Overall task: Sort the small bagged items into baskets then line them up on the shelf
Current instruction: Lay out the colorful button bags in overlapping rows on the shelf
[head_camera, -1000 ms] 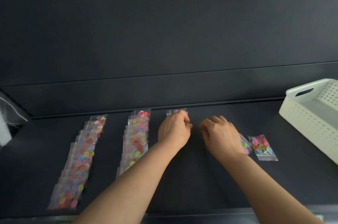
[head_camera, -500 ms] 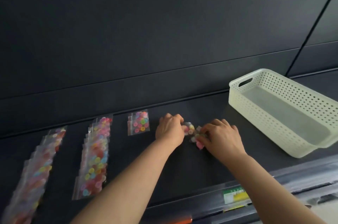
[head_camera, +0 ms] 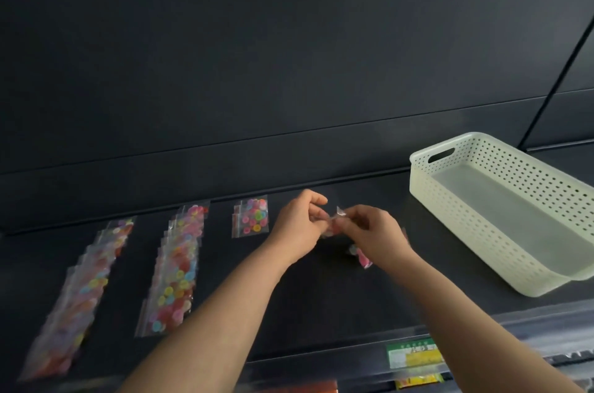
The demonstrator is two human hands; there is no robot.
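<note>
Together, our left hand (head_camera: 299,225) and right hand (head_camera: 376,235) pinch one small bag (head_camera: 340,215) between them above the shelf (head_camera: 321,296); a white basket (head_camera: 466,222) stands rightward of both.

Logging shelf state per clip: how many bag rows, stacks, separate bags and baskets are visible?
long bag rows: 2
short bag stack: 1
held bag, pinched by left hand and right hand: 1
loose bag under right hand: 1
white basket: 1
Total: 6

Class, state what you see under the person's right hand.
A bag of pink pieces peeks out beneath the right hand, which pinches a clear bag; the hand covers the rest.
</note>
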